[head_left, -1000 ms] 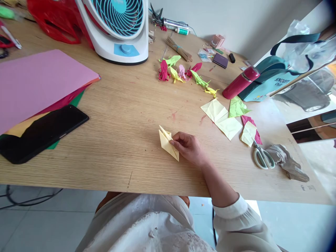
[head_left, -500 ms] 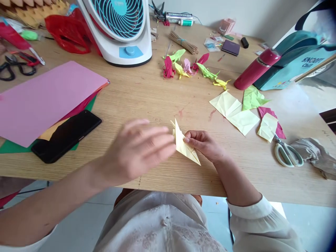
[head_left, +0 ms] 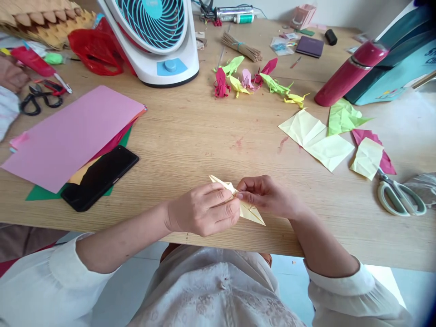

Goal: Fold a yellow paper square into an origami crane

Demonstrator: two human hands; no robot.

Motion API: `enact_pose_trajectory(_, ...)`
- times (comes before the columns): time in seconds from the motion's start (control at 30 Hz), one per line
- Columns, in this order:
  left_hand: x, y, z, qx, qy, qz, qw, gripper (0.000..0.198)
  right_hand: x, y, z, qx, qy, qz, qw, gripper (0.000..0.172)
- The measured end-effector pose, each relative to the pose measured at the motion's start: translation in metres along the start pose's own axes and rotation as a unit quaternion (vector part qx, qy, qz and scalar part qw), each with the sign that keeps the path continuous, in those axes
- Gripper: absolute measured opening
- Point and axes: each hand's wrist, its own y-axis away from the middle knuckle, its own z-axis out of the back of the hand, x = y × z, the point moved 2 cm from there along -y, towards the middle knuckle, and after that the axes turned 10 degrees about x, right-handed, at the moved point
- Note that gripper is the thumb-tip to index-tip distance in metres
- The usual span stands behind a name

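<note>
A pale yellow folded paper piece (head_left: 250,212) is held just above the near edge of the wooden table (head_left: 190,136). My left hand (head_left: 204,211) is closed, its fingers pinching the middle of the fold from the left. My right hand (head_left: 267,196) pinches the same spot from the right. One pointed tip sticks out up and to the left of my fingers, the other lies down to the right. Most of the piece's middle is hidden by my fingers.
A black phone (head_left: 100,177) lies on a stack of coloured paper sheets (head_left: 71,134) at the left. Behind stand a white fan (head_left: 153,36) and several small folded paper figures (head_left: 252,81). Creased yellow sheets (head_left: 316,141), scissors (head_left: 398,195) and a red flask (head_left: 350,72) lie right.
My left hand came in from the left and closed on the yellow folded piece, which my right hand held alone before. The piece has shifted slightly nearer the table edge.
</note>
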Motion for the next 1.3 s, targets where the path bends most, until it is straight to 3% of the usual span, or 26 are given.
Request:
enact_pose_trajectory(0.17,-0.009,0.003,-0.013,0.036,0.024,0.023,0.999,0.005,-0.003,0.0,-0.003,-0.081,0.167,-0.005,0.983,0.024)
enact_pose_trajectory(0.33,-0.021,0.007,-0.027,0.083,0.066,0.067,0.992,0.011,-0.003,0.001,-0.007,-0.12,0.293,0.012,0.948,0.014)
enact_pose_trajectory(0.57,-0.023,0.007,-0.027,0.066,0.107,0.151,0.981,0.016,-0.006,0.003,-0.009,-0.141,0.336,0.02,0.931,0.006)
enact_pose_trajectory(0.77,-0.025,0.01,-0.028,0.084,0.134,0.165,0.974,0.018,-0.003,0.015,-0.018,-0.174,0.455,0.095,0.868,0.01)
enact_pose_trajectory(0.87,-0.025,0.011,-0.03,0.104,0.155,0.176,0.967,0.02,-0.004,0.027,-0.027,-0.145,0.477,0.112,0.86,0.01)
enact_pose_trajectory(1.0,-0.022,0.009,-0.031,0.116,0.165,0.173,0.964,0.018,-0.011,0.039,-0.035,-0.154,0.5,0.104,0.846,0.013)
enact_pose_trajectory(1.3,-0.02,0.009,-0.033,0.101,0.151,0.173,0.968,0.018,-0.015,0.03,-0.039,-0.197,0.555,0.111,0.8,0.006)
